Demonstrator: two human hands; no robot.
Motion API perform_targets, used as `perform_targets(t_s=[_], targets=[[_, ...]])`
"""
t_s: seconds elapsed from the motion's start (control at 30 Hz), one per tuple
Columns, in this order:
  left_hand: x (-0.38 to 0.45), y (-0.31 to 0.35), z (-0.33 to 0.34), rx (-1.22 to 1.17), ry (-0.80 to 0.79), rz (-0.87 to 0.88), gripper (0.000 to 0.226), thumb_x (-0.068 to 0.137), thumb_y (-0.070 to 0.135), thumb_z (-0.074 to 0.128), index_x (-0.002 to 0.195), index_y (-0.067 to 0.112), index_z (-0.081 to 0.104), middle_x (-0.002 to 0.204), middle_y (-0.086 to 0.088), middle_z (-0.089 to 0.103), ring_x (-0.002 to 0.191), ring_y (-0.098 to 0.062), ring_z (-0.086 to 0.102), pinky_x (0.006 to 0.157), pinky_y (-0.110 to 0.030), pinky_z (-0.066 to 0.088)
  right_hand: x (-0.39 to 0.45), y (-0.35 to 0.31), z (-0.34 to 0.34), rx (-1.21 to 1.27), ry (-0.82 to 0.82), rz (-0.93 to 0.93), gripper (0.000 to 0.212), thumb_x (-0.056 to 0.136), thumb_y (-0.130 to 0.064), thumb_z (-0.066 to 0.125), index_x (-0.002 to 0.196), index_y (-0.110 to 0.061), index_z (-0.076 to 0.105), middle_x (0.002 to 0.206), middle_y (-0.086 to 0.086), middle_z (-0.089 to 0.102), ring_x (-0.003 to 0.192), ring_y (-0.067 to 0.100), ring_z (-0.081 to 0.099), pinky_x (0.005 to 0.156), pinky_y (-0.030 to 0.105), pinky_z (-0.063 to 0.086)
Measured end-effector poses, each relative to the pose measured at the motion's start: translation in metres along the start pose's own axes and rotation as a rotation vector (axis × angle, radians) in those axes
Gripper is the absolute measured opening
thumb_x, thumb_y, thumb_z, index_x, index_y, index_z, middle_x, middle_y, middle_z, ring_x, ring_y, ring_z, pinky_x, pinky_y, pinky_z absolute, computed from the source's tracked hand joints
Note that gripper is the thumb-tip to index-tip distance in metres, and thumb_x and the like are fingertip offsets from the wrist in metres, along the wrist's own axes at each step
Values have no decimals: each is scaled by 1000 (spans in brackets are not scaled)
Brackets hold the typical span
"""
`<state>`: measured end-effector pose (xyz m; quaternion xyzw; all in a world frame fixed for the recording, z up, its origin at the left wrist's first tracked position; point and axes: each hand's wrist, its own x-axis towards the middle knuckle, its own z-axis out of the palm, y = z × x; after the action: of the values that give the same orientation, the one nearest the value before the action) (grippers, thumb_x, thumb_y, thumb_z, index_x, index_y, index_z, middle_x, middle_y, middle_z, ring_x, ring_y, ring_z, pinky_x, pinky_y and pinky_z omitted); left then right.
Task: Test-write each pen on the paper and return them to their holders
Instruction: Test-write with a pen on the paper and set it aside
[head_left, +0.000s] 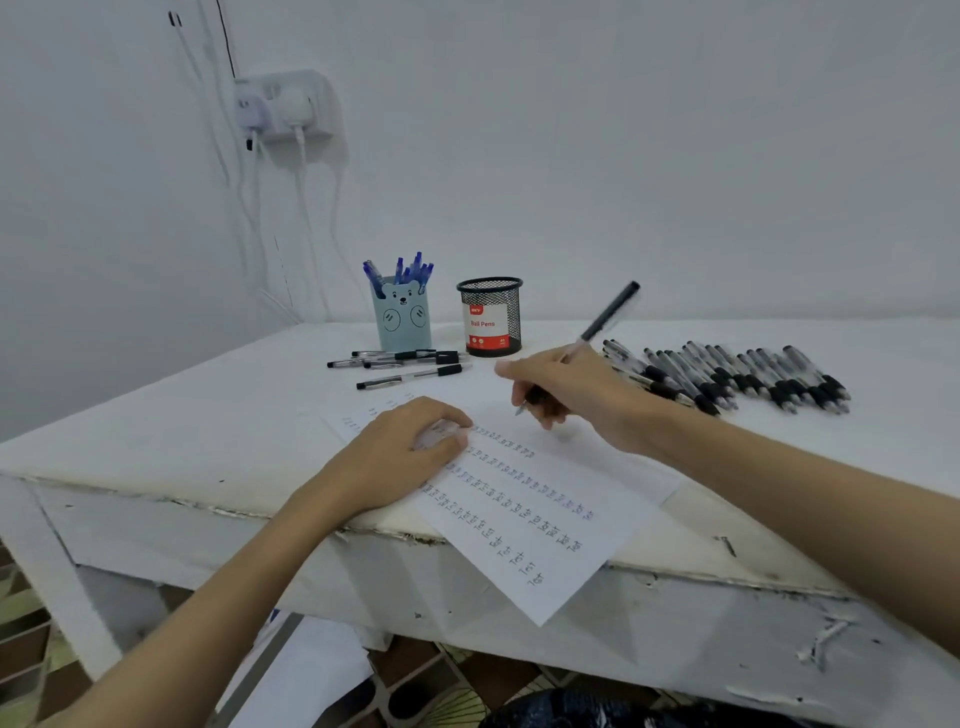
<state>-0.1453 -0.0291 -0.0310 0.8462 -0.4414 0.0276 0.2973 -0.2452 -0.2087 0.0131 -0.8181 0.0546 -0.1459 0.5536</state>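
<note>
1. Right hand (563, 392) has its grip closed on a black pen (605, 317), fingers pinched round the lower barrel. The tip points down and to the left, close above or just touching the paper (561, 551); I cannot tell which. The pen's long axis runs up and to the right, its cap end well above the knuckles.
2. Left hand (410, 452) lies on the paper's left part with fingers loosely curled, pressing the sheet down and holding nothing.
3. Paper lies skewed on the desk (156, 447), one corner hanging over the near edge. Rows of small test marks cross it; the tip sits just beyond the topmost row, to the right of the left hand's fingers.
4. Farther right, a row of black pens (737, 376) lies on the desk, just behind the right wrist, the nearer hand for them.
5. Farther left, a few loose pens (410, 364) lie crosswise before the holders.
6. Farthest back stand the blue bear holder (402, 322), filled with blue pens, and the black mesh holder (491, 317), with a red-labelled pack inside. Once the mark is made, the mesh holder looks the likely return spot: up and left of the grip, beyond the pen tip.
</note>
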Motion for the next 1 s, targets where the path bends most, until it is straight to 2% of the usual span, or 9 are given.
perform_targets(t_s=[0.07, 0.13, 0.23, 0.33, 0.4, 0.47, 0.57, 0.73, 1.0], targets=[[1, -1, 0, -4, 0, -2, 21, 93, 40, 50, 113, 37, 58, 120, 18, 55, 114, -3, 48, 102, -33, 38, -1, 6, 4, 7, 18, -5, 46, 95, -28, 53, 57, -3, 59, 43, 6, 51, 32, 14, 41, 36, 17, 28], [1, 0, 1, -1, 1, -7, 22, 93, 40, 50, 114, 37, 57, 121, 18, 54, 115, -3, 48, 102, -34, 38, -4, 11, 7, 21, 8, -18, 50, 96, -27, 51, 57, 3, 59, 43, 13, 50, 28, 16, 39, 32, 16, 28], [1, 1, 2, 10, 12, -8, 24, 94, 40, 50, 115, 35, 58, 121, 18, 53, 114, -3, 48, 101, -33, 38, -5, 15, 10, 12, 64, -42, 45, 90, -20, 62, 56, 8, 58, 38, 11, 51, 25, 16, 38, 32, 16, 29], [1, 1, 2, 22, 13, -10, 24, 94, 39, 50, 116, 34, 58, 121, 17, 53, 113, -4, 48, 100, -33, 38, -4, 16, 13, -112, 100, -66, 39, 83, -6, 65, 48, 2, 48, 41, 9, 53, 25, 11, 39, 31, 15, 28], [1, 1, 2, 19, 9, -16, 24, 94, 39, 49, 116, 34, 58, 122, 17, 53, 113, -3, 48, 101, -33, 38, -4, 17, 14, -143, 108, -77, 39, 79, 3, 60, 45, -2, 43, 48, 15, 53, 25, 8, 41, 32, 13, 27], [0, 1, 3, 22, 5, -17, 25, 94, 39, 49, 116, 34, 57, 123, 18, 53, 114, -3, 47, 101, -31, 37, -4, 19, 15, -151, 110, -79, 37, 76, 8, 55, 43, -3, 40, 46, 13, 49, 25, 5, 41, 31, 12, 26], [1, 1, 2, 31, 5, -11, 25, 94, 40, 48, 117, 34, 57, 123, 18, 52, 115, -3, 47, 101, -31, 37, -3, 20, 14, -169, 97, -87, 40, 73, 9, 53, 39, -5, 38, 37, 6, 48, 24, 7, 39, 33, 11, 27], [1, 1, 3, 34, 5, -12, 25, 94, 39, 48, 116, 35, 57, 123, 18, 52, 114, -3, 47, 100, -29, 37, -3, 20, 15, -198, 99, -99, 38, 73, 9, 51, 42, -6, 34, 46, 12, 45, 25, 8, 38, 34, 12, 25], [0, 2, 2, 45, 5, -9, 26, 94, 40, 47, 117, 34, 57, 124, 17, 52, 115, -4, 46, 101, -29, 35, -1, 20, 15, -180, 84, -79, 44, 74, 9, 50, 39, -9, 29, 35, 4, 42, 25, 13, 34, 34, 11, 23]])
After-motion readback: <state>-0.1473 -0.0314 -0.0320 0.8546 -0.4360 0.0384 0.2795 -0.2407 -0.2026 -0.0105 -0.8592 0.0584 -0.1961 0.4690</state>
